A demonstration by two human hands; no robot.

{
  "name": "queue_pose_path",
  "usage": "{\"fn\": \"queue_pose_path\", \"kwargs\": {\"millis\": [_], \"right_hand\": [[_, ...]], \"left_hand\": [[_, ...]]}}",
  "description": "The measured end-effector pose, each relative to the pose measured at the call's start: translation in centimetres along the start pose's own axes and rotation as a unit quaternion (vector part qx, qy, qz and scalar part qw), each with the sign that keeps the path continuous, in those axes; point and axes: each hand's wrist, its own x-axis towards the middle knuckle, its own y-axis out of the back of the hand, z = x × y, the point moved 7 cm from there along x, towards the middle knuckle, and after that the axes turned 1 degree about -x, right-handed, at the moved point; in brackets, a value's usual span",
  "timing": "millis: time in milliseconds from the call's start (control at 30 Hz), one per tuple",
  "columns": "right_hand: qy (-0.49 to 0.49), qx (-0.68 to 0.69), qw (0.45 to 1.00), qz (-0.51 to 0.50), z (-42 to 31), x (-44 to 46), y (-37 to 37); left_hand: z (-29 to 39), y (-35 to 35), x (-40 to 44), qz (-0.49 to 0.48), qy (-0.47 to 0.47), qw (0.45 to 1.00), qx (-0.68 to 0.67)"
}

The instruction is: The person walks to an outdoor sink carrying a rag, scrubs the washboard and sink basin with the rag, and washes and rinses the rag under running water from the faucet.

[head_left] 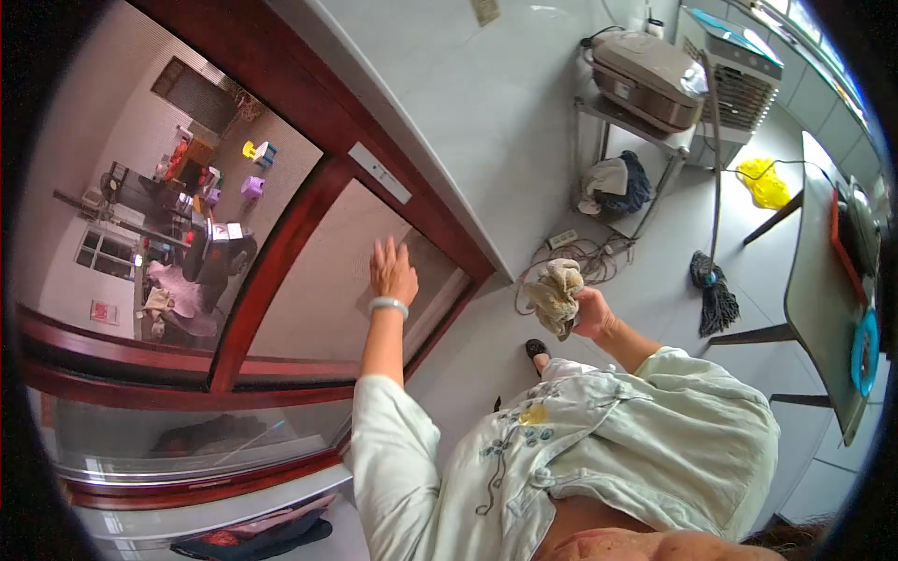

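Observation:
My left hand (393, 273), with a pale bangle at the wrist, reaches up to the lower glass pane (323, 271) of a red-brown framed door (281, 266). Its fingers are stretched out and somewhat apart, and nothing is in them. Whether the fingertips press on the glass I cannot tell. In my right hand (593, 313) is a crumpled, dirty beige cloth (556, 297), bunched up and held out in front of my body. The fingers behind the cloth are partly hidden.
A rice cooker (647, 79) sits on a metal rack (629, 136), with cloths (615, 182) lower down. Cables and a power strip (562, 239) lie on the floor. A mop (714, 294), a yellow bag (764, 182), an air cooler (734, 70) and a table (812, 309) are at the right.

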Motion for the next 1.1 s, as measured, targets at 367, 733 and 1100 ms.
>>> {"fn": "queue_pose_path", "kwargs": {"millis": [367, 733, 1100], "right_hand": [[0.024, -0.029, 0.997, 0.074, -2.8, 7.1, 0.6], [-0.017, -0.005, 0.999, 0.032, -1.8, 12.2, -0.4], [-0.121, -0.055, 0.99, 0.05, 2.1, 18.3, 3.2]], "left_hand": [[-2.5, 0.5, 12.3, -0.014, -0.018, 0.944, 0.329], [-3.9, -1.6, 12.2, 0.034, -0.078, 0.923, 0.374], [-11.2, -2.6, 1.7, 0.091, -0.017, 0.964, 0.249]]}}
